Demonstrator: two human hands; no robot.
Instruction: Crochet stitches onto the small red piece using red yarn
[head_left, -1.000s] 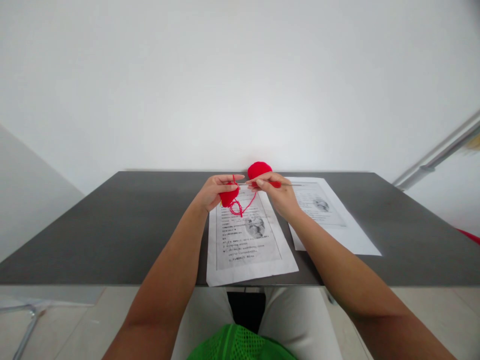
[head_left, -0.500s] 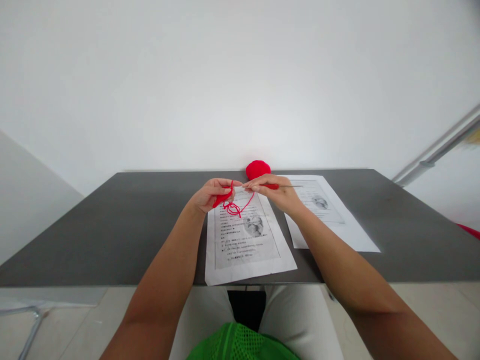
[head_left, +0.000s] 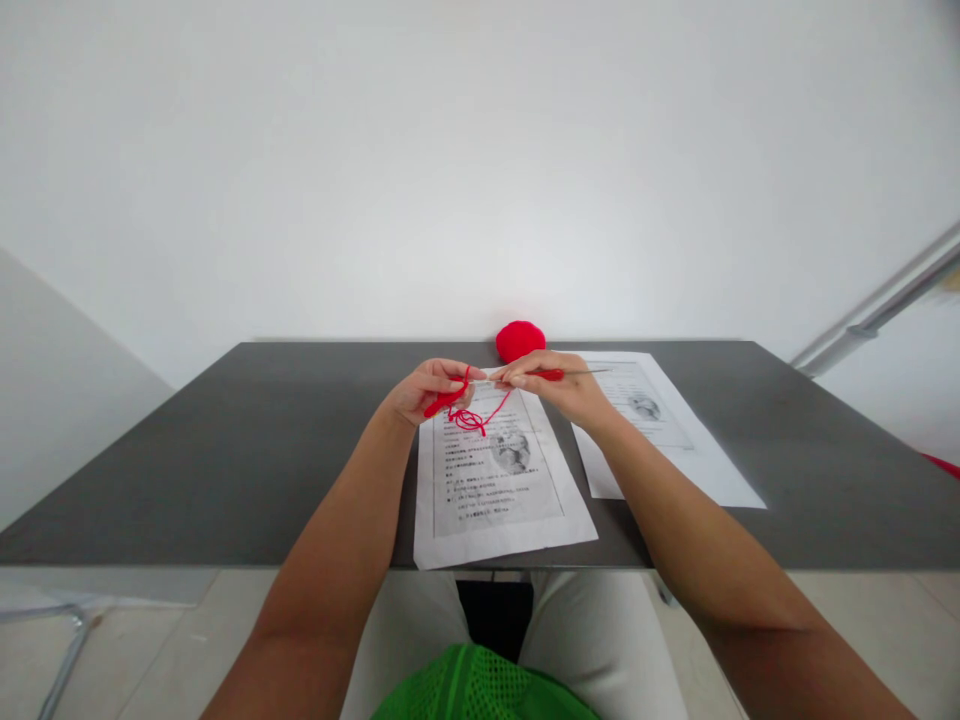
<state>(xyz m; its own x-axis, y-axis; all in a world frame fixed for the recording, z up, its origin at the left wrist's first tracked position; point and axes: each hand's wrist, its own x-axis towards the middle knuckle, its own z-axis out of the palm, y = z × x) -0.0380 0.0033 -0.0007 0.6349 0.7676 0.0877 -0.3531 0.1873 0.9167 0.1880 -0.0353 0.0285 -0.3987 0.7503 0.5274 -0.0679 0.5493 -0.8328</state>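
My left hand [head_left: 431, 390] is closed on a small piece of red crochet work [head_left: 442, 401], with a strand of yarn running up over a finger. Between the fingers of my right hand [head_left: 559, 382] is a crochet hook [head_left: 550, 375] with a red grip and thin metal ends; its front tip points left at the crochet work. Loose loops of red yarn [head_left: 471, 421] hang below the left hand, and one strand rises toward the right hand. Behind the hands sits a red yarn ball [head_left: 520, 341], partly hidden by the right hand.
A printed sheet [head_left: 487, 540] lies under the hands on the dark table [head_left: 225, 470]. Another printed sheet [head_left: 705, 480] is at the right, partly under the right forearm. A white wall [head_left: 480, 180] stands behind the table's far edge.
Both hands stay close together and keep their holds. The hook's tip and the crochet work shift only slightly; the whole view has moved a little.
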